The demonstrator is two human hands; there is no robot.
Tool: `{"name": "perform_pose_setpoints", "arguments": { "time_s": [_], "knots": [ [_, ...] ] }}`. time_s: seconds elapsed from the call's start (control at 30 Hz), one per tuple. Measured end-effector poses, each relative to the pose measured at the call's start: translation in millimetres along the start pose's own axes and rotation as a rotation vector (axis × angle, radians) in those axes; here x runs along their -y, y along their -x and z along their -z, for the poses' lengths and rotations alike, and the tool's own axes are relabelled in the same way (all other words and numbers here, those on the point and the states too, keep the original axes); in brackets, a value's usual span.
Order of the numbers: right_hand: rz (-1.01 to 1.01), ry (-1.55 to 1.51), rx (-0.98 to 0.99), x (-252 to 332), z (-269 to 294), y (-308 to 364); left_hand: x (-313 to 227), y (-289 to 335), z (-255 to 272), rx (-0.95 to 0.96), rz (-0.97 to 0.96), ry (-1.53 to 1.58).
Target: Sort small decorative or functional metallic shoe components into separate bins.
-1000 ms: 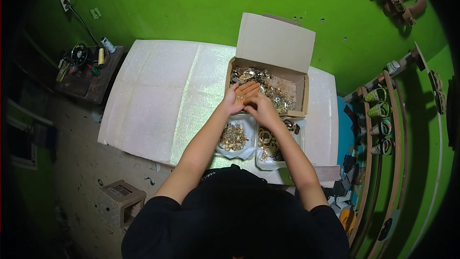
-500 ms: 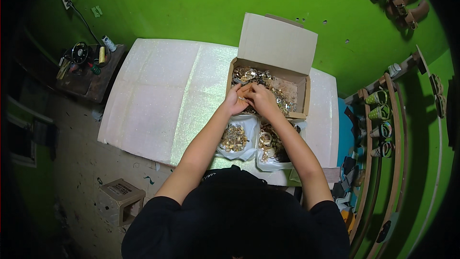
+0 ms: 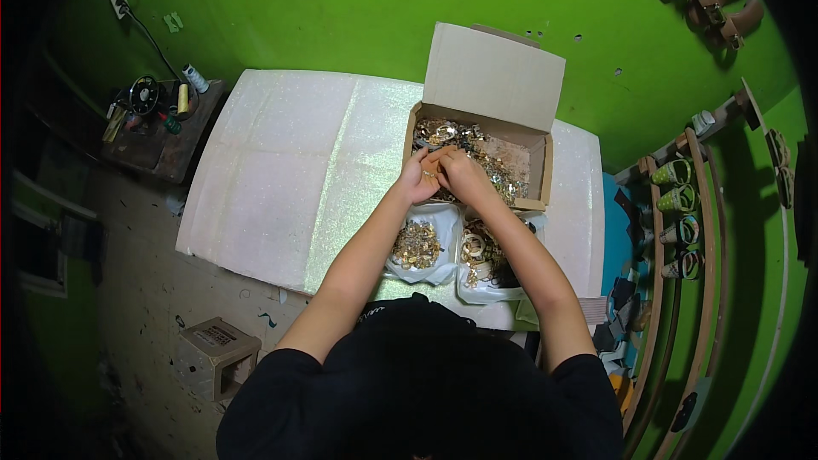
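Note:
My left hand (image 3: 417,181) is cupped palm up over the near edge of an open cardboard box (image 3: 533,204), with small gold-coloured metal pieces (image 3: 429,174) in its palm. Right beside it, the fingers of my right hand (image 3: 465,177) are pinched together over that palm; anything between them is too small to make out. A heap of gold and silver metal fittings (image 3: 507,183) covers much of the box floor. Below my hands stand two bag-lined trays: the left holds small gold and silver pieces (image 3: 417,244), the right larger ring-shaped and buckle-like pieces (image 3: 477,249), partly hidden by my right forearm.
The box's raised lid (image 3: 494,77) stands toward the green wall. A glittery whitish sheet covers the table (image 3: 273,179). At far left, a dark side table (image 3: 162,152) carries thread spools. Wooden racks with sandals (image 3: 679,230) line the right wall. A cardboard carton (image 3: 217,356) sits on the floor.
My right hand has shifted very slightly left and down against my left palm, its fingers still pinched. The box, trays and left hand look nearly unchanged.

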State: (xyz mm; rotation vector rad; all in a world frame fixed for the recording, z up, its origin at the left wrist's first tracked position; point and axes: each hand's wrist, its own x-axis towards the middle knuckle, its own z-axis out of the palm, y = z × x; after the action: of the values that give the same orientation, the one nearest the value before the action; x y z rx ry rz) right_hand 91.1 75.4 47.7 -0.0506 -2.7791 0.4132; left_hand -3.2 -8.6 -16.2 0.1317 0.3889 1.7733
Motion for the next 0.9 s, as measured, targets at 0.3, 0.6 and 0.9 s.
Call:
{"name": "perform_pose_setpoints", "arguments": {
  "time_s": [0.3, 0.6, 0.9],
  "knots": [
    [-0.107, -0.297, -0.115, 0, -4, 0, -2, 5, -8, -0.011, -0.034, 0.025],
    [-0.385, -1.035, 0.330, 11, 9, 26, -3, 6, -16, -0.032, -0.012, 0.091],
    [-0.221, -0.287, 0.072, 14, 24, 17, -3, 4, -13, -0.010, -0.007, 0.082]
  ]
}}
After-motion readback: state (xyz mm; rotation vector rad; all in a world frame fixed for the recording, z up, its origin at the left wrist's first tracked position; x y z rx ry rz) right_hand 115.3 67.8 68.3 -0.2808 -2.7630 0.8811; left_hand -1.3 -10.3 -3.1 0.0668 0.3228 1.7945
